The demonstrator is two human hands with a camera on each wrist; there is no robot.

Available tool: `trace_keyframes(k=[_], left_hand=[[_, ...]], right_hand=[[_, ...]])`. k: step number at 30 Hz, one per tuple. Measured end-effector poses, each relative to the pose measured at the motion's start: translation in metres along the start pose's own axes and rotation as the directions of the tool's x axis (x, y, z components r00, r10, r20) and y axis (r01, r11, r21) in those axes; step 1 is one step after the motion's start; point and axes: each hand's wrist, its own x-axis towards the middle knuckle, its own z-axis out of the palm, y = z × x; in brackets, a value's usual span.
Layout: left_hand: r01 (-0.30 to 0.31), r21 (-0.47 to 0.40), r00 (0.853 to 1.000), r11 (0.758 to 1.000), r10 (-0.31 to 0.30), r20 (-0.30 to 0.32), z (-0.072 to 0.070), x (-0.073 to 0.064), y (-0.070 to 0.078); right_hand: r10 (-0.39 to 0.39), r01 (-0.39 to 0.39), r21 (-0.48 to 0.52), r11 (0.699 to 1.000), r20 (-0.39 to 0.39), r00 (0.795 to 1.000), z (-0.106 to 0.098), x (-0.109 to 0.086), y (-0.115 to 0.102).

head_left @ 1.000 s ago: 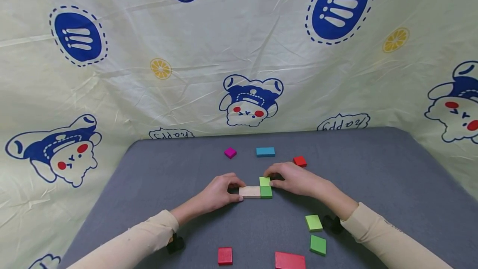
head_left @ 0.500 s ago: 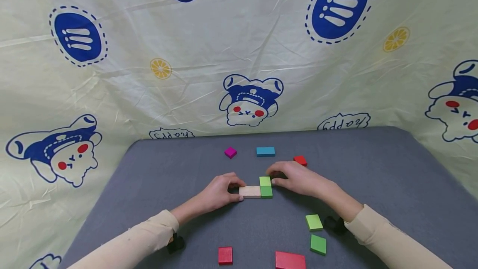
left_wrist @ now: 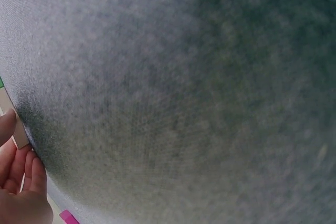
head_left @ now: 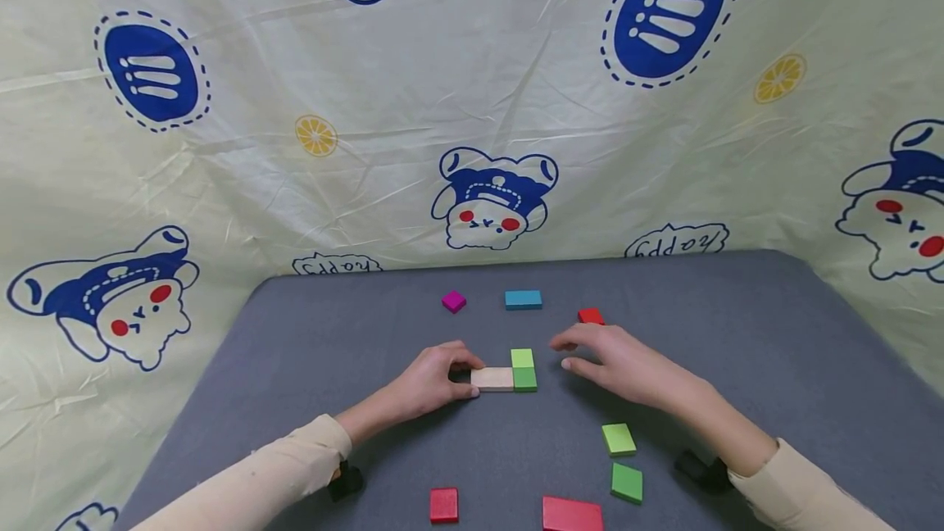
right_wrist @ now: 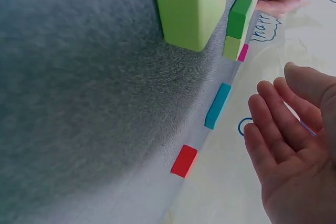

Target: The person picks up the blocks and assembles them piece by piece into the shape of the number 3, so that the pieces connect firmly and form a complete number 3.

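In the head view, my left hand (head_left: 424,381) grips the left end of a pale wooden block (head_left: 492,379) lying on the table, with thumb and fingers on opposite sides. Against the block's right end sits a green block (head_left: 525,380), and a light green block (head_left: 522,358) adjoins its far side. Together the three form an L shape. My right hand (head_left: 623,360) hovers to the right of them, fingers loosely bent and holding nothing; the right wrist view shows its palm bare. Part of a red block (head_left: 591,316) is hidden behind that hand.
Toward the back lie a magenta block (head_left: 454,301) and a blue block (head_left: 523,300). Nearer the front right are another light green block (head_left: 619,439) and green block (head_left: 627,483). A small red block (head_left: 444,506) and a larger one (head_left: 572,514) lie in front.
My right hand has let go of the light green block by the green one and moved away to the right. My left hand has stayed on the wooden block.
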Motion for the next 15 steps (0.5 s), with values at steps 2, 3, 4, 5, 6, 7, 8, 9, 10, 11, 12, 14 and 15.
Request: trace_keyframes(k=[2,3,4,5,6,7,8,9,10,11,12,14,15], left_hand=[[0.003,0.005,1.0,1.0,-0.003,0.002,0.0,0.0,0.0],[0.002,0.006,1.0,1.0,-0.003,0.003,0.0,0.0,0.0],[0.002,0.008,1.0,1.0,-0.002,0.003,0.0,0.0,0.0],[0.002,0.008,1.0,1.0,-0.002,0.003,0.0,0.0,0.0],[0.004,0.006,1.0,1.0,-0.004,0.003,0.0,0.0,0.0],[0.004,0.006,1.0,1.0,-0.004,0.002,0.0,0.0,0.0],[0.004,0.001,1.0,1.0,-0.004,0.001,0.0,0.0,0.0],[0.004,-0.004,1.0,1.0,-0.004,0.001,-0.001,0.0,0.0],[0.003,-0.008,1.0,1.0,-0.003,0.001,0.0,0.0,0.0],[0.002,-0.014,1.0,1.0,-0.002,0.001,-0.001,-0.001,0.0],[0.002,-0.018,1.0,1.0,-0.002,0.001,0.0,-0.001,0.0],[0.0,-0.024,1.0,1.0,0.0,0.003,-0.001,-0.001,0.001],[-0.001,-0.024,1.0,1.0,0.001,0.003,0.0,-0.001,0.001]], right_hand=[[0.008,-0.008,0.0,1.0,-0.006,1.0,-0.002,-0.007,-0.001],[0.006,-0.006,-0.003,1.0,-0.009,1.0,-0.003,-0.011,-0.002],[0.005,-0.005,-0.007,1.0,-0.012,1.0,-0.004,-0.014,-0.003],[0.003,-0.003,-0.012,1.0,-0.014,1.0,-0.005,-0.018,-0.003],[0.005,-0.005,-0.015,1.0,-0.016,1.0,-0.006,-0.021,-0.004],[0.008,-0.008,-0.021,1.0,-0.017,1.0,-0.007,-0.024,-0.004],[0.008,-0.008,-0.025,1.0,-0.013,1.0,-0.007,-0.027,-0.005],[0.007,-0.007,-0.03,1.0,-0.009,1.0,-0.008,-0.031,-0.006],[0.011,-0.011,-0.033,0.999,-0.006,1.0,-0.009,-0.034,-0.006],[0.015,-0.015,-0.033,0.999,-0.002,1.0,-0.009,-0.037,-0.007],[0.02,-0.02,-0.037,0.999,0.0,1.0,-0.009,-0.04,-0.007],[0.017,-0.016,-0.037,0.999,0.008,1.0,-0.011,-0.046,-0.007],[0.014,-0.014,-0.033,0.999,0.01,1.0,-0.012,-0.049,-0.007]])
